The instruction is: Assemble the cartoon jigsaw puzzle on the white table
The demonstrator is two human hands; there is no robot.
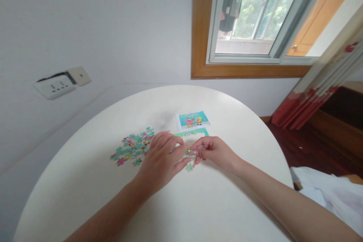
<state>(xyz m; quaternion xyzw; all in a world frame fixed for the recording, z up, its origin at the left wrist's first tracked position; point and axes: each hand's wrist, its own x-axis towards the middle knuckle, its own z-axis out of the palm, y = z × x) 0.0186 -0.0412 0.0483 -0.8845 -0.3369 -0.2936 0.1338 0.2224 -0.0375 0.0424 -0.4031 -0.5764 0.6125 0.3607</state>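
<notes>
My right hand [214, 152] pinches a small multicoloured jigsaw puzzle piece [188, 152] between thumb and fingers, above the middle of the table. Close against it from the left comes my left hand [166, 153], fingers bent, with thumb and index finger apart around the piece's left side; whether they touch it is hard to see. Under the hands lies a pale green puzzle piece [189, 167]. Just beyond is a joined teal puzzle strip [195, 132], partly covered by my hands. Loose puzzle pieces [132, 147] in teal, pink and yellow are spread left of my left hand.
A picture card [194, 120] with cartoon figures lies behind the strip. Everything rests on a round white table [93, 181] against the wall. A wall socket [56, 86] is at left, a window [255, 15] and curtain [317, 87] at right. White cloth-like material [329, 193] lies right of the table.
</notes>
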